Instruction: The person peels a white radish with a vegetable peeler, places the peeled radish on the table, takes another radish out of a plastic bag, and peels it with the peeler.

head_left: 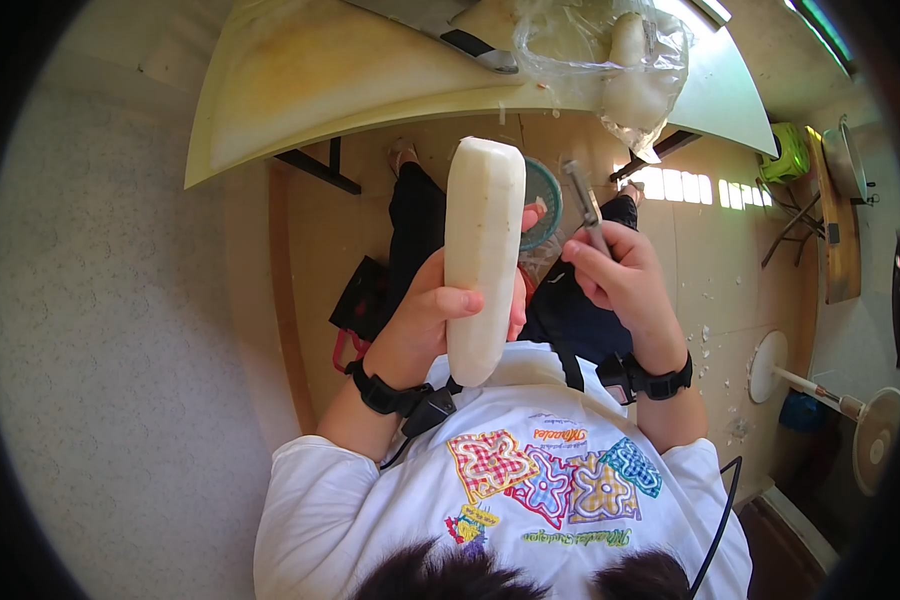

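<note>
A long white radish (485, 240), its skin mostly off and its surface faceted, is held upright in front of my chest. My left hand (432, 302) wraps round its lower half, thumb across the near side and fingertips showing on the right. In my right hand (622, 272) is a metal peeler (583, 192), gripped by its handle with the head pointing up. The peeler is apart from the radish, to its right. Below, between my legs, a teal basket (541, 190) is partly hidden behind the radish and my left fingers.
Ahead stands a table with a stained pale board (300, 80), a knife with a black handle (478, 50) and a plastic bag (610, 60) holding another radish. White scraps (705, 345) lie on the floor at right. A white fan (875, 440) and a green bag (785, 155) are farther right.
</note>
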`<action>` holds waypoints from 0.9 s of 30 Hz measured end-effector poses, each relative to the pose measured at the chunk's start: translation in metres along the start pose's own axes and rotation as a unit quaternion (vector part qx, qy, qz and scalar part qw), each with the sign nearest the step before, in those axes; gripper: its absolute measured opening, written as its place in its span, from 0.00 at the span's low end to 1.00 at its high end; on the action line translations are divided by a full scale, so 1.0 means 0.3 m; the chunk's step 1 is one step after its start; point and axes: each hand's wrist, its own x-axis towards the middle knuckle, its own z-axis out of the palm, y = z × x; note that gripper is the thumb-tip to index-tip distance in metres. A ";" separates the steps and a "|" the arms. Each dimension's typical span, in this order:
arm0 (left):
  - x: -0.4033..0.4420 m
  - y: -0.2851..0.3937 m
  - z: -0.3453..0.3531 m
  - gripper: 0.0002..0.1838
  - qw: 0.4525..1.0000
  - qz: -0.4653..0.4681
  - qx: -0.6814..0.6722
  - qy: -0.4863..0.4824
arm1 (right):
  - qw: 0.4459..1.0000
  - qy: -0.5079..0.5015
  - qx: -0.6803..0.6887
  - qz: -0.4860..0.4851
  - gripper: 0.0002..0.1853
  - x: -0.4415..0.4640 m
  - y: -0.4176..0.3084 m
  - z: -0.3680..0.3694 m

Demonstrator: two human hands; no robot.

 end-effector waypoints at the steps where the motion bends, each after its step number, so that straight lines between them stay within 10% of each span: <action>1: -0.001 0.001 0.001 0.55 1.000 0.002 0.001 0.002 | 0.999 0.036 0.014 -0.011 0.07 0.001 -0.001 0.001; 21: -0.022 -0.013 -0.026 0.48 0.999 -0.025 0.001 -0.036 | 0.992 0.041 -0.093 -0.069 0.07 0.056 -0.058 -0.011; 27: -0.029 -0.018 -0.048 0.45 0.999 -0.028 0.003 -0.027 | 0.909 0.146 -0.351 -0.171 0.08 0.093 -0.021 -0.050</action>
